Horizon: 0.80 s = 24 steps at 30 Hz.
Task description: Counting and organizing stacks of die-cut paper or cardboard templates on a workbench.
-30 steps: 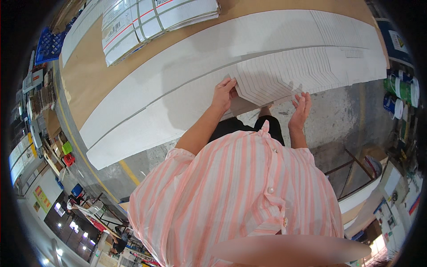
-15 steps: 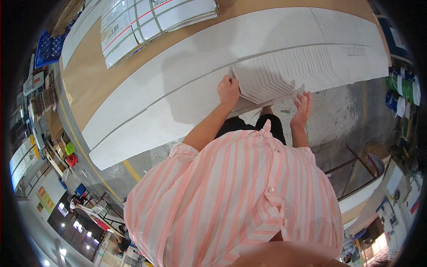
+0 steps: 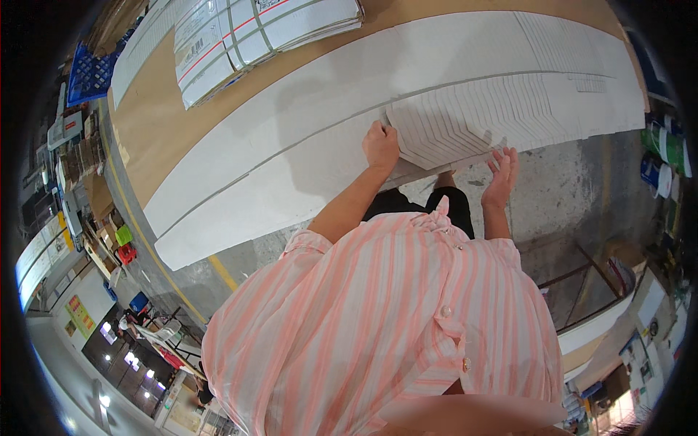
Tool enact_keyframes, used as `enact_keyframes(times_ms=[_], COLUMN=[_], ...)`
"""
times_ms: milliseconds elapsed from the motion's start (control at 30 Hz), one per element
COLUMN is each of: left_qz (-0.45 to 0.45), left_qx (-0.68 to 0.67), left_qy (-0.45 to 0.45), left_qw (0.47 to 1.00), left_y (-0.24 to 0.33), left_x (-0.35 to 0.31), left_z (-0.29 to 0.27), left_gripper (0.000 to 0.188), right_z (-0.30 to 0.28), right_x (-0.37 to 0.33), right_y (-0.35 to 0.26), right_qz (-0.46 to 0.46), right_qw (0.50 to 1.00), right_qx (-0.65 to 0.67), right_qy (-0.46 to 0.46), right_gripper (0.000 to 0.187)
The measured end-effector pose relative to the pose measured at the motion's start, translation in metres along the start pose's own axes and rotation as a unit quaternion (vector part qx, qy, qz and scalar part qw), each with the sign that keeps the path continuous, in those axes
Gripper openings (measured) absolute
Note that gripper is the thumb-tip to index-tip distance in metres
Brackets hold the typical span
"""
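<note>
A row of overlapping white cardboard sheets [image 3: 465,109] lies fanned out along the near side of the table, their edges stepping to the right. My left hand [image 3: 382,147] is closed at the left edge of this fan, gripping the edge of the leftmost sheet; the fingertips are partly hidden. By the near edge of the fan, my right hand [image 3: 499,180] is raised with its fingers apart. Its fingertips are close to the sheets' front edge; whether they touch it I cannot tell. Behind runs a second long row of white sheets [image 3: 327,83].
A strapped bundle of white flat cartons [image 3: 254,36] sits at the far left on brown board [image 3: 145,142]. A blue plastic crate [image 3: 91,76] stands beyond the left edge. Grey floor [image 3: 545,185] shows below the table's near edge, with shelves and goods at right.
The whole view has shifted slightly, so the table appears a little farther right. Both hands keep nearly the same place at the fanned sheets; the right hand's fingers sit slightly nearer the edge.
</note>
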<state>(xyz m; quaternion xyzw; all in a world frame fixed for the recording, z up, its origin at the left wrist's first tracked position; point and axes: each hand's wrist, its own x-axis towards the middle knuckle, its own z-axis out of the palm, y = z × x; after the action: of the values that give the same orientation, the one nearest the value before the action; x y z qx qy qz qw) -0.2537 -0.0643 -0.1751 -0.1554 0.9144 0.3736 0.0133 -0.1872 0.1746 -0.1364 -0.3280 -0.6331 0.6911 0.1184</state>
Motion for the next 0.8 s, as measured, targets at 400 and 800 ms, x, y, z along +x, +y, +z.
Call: enact_keyframes(times_ms=[400,800], left_qz=[0.077,0.292], left_qx=[-0.030,0.310], left_qy=[0.021,-0.329], left_qw=[0.996,0.843], left_y=[-0.022,0.009], left_x=[0.046,0.101], left_z=[-0.060,-0.048], left_gripper=[0.013,0.026], right_z=[-0.025,0.029], right_x=[-0.003,-0.037], right_y=[0.011,0.033], right_qz=[0.020,-0.182], right_qw=[0.998,0.671], right_qx=[-0.046,-0.540], right_qy=[-0.028,-0.474], right_gripper=[0.031,0.020])
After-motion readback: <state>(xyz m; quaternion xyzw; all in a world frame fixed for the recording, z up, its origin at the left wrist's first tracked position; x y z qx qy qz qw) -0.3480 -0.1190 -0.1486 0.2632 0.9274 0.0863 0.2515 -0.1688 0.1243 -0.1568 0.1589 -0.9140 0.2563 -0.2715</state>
